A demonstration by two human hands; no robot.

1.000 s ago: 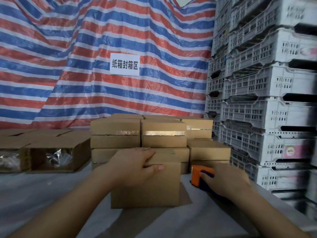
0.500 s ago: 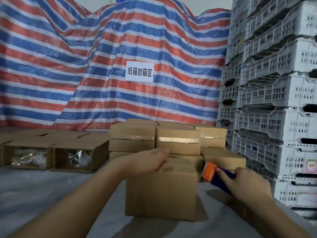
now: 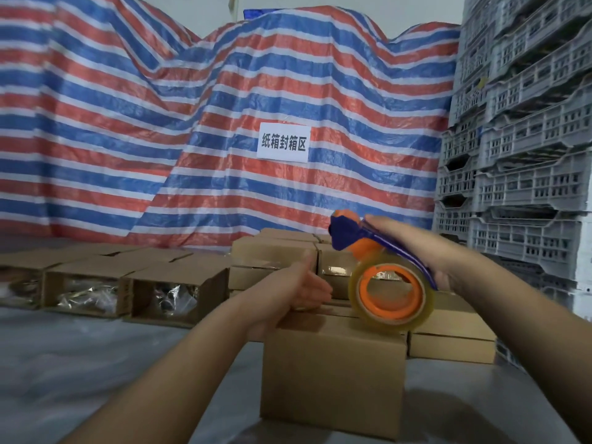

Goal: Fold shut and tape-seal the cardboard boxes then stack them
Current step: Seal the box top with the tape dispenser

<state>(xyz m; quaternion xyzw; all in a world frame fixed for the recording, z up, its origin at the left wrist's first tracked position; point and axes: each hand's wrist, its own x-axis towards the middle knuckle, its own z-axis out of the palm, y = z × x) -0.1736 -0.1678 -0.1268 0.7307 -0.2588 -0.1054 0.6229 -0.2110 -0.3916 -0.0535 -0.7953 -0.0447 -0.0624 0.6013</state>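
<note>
A white sign (image 3: 283, 143) at centre frame, fixed to the striped tarpaulin (image 3: 192, 123), reads "纸箱封箱区". No print is legible on the cartons.

The cardboard box (image 3: 333, 376) stands at lower centre; its top face is largely hidden by hand and tape. The sealed boxes (image 3: 275, 251) behind are partly blocked. Open boxes (image 3: 173, 290) at left hold glossy contents that cannot be identified. Grey crates (image 3: 525, 155) are cut off at right.

The left hand (image 3: 298, 293) rests on the box top, fingers extended. The right hand (image 3: 426, 245) grasps the tape dispenser (image 3: 384, 277), its roll touching the box top.
</note>
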